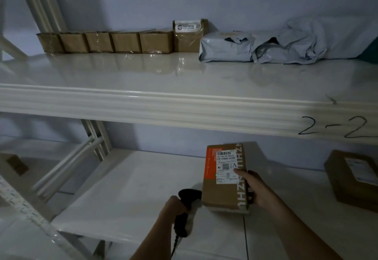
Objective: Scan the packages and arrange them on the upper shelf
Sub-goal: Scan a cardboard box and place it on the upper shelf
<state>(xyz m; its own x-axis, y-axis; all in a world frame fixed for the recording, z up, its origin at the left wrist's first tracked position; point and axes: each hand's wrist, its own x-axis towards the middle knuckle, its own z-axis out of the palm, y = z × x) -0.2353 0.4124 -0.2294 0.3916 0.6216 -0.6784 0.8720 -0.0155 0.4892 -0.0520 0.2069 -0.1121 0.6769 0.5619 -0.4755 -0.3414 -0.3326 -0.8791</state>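
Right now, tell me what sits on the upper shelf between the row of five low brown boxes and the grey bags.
One taller brown box with a white label, standing between the low boxes and the grey bags, as the head view shows.

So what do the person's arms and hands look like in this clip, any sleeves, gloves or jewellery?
Both forearms are bare as far as the frame shows, with no sleeve in view. The left hand and right hand wear no gloves, and no watch, band or ring is visible, though the dim light limits fine detail.

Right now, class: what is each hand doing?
Left hand: closed on the black scanner.
Right hand: holding the labelled cardboard box by its side.
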